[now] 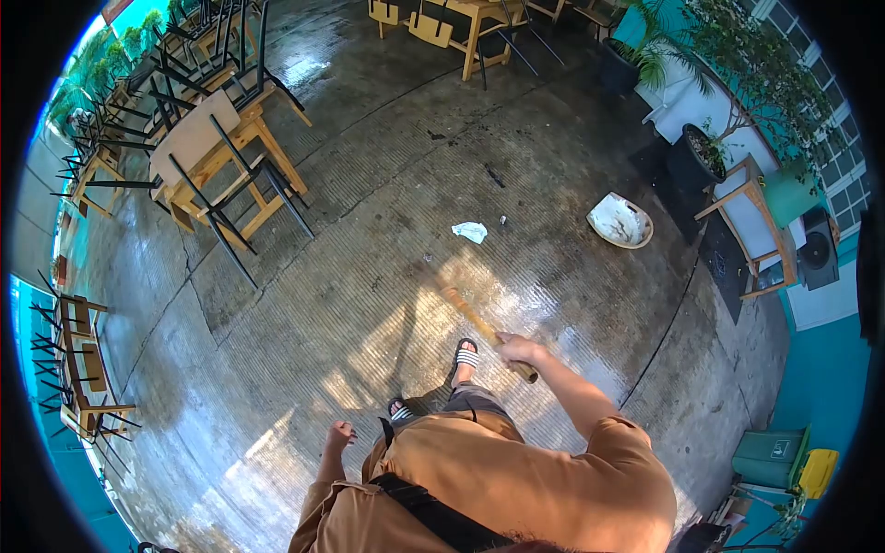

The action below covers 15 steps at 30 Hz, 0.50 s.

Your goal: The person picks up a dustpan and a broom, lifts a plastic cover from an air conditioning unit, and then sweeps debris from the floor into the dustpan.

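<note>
My right hand (519,350) is closed round a light wooden stick (477,318), which slants forward and left over the concrete floor, its thicker end behind the hand. The stick's far end looks frayed or bristly. My left hand (342,434) hangs low beside my body, fingers curled, and it is too small to tell whether anything is in it. Ahead on the floor lies a crumpled white piece of litter (470,231) beside a small pale bit (503,220). Farther right sits a white, dirt-stained scoop-like container (620,220).
Wooden tables with upturned chairs (230,152) stand at the left, with another table (475,32) at the top. Potted plants (696,155), a tilted wooden frame (756,230) and a green bin (770,458) line the right side. Parts of the floor look wet.
</note>
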Each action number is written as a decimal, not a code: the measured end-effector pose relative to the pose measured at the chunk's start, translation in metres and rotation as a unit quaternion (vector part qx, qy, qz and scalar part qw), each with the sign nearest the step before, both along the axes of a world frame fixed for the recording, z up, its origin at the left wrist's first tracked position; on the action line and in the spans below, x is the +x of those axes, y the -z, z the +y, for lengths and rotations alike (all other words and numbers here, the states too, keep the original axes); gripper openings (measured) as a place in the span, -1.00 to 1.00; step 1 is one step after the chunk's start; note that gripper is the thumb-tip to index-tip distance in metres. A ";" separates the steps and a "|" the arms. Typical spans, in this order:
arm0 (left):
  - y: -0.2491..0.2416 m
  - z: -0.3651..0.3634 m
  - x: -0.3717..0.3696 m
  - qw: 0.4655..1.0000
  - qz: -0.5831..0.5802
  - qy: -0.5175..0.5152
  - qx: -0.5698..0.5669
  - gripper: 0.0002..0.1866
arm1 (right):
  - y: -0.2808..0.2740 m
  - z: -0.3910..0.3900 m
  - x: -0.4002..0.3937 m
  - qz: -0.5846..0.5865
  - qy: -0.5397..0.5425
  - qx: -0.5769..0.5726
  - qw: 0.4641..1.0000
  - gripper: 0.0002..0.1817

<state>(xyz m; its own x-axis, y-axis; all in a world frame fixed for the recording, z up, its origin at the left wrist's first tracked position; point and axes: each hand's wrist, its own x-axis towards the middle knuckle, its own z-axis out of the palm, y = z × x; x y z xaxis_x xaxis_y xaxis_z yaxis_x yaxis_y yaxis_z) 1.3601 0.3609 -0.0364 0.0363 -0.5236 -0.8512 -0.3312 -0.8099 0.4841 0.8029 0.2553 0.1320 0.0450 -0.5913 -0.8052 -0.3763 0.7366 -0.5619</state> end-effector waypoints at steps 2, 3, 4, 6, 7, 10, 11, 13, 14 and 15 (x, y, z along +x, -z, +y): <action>-0.003 -0.007 -0.009 1.000 -0.007 0.000 -0.007 -0.73 | 0.030 -0.006 0.034 -0.079 -0.029 -0.010 0.996 -0.43; -0.006 -0.010 -0.014 1.000 -0.012 -0.002 -0.013 -0.73 | 0.056 -0.010 0.052 -0.061 -0.075 -0.007 0.995 -0.38; -0.015 -0.012 -0.019 1.000 -0.016 -0.003 -0.009 -0.73 | 0.064 -0.015 0.075 -0.045 -0.121 -0.008 0.992 -0.31; -0.034 -0.023 -0.030 0.998 -0.042 0.039 -0.009 -0.74 | 0.131 -0.018 0.111 -0.074 -0.138 0.026 0.987 -0.27; -0.036 -0.022 -0.031 0.998 -0.047 0.038 -0.005 -0.74 | 0.127 -0.019 0.126 -0.077 -0.145 0.037 0.986 -0.27; -0.038 -0.016 -0.031 0.998 -0.049 0.026 -0.016 -0.73 | 0.116 -0.035 0.140 -0.118 -0.120 0.071 0.983 -0.30; -0.041 -0.019 -0.033 0.998 -0.053 0.013 -0.006 -0.73 | 0.173 -0.040 0.139 -0.154 -0.114 0.060 0.980 -0.33; -0.041 -0.018 -0.033 0.998 -0.059 -0.005 0.010 -0.73 | 0.174 -0.054 0.098 -0.051 -0.165 -0.026 0.985 -0.36; -0.037 -0.013 -0.030 0.998 -0.066 0.001 -0.005 -0.72 | 0.100 -0.068 0.073 -0.025 -0.115 0.035 0.992 -0.33; -0.035 -0.008 -0.027 0.997 -0.075 0.006 -0.020 -0.72 | 0.141 -0.075 0.040 -0.064 -0.100 0.037 0.992 -0.32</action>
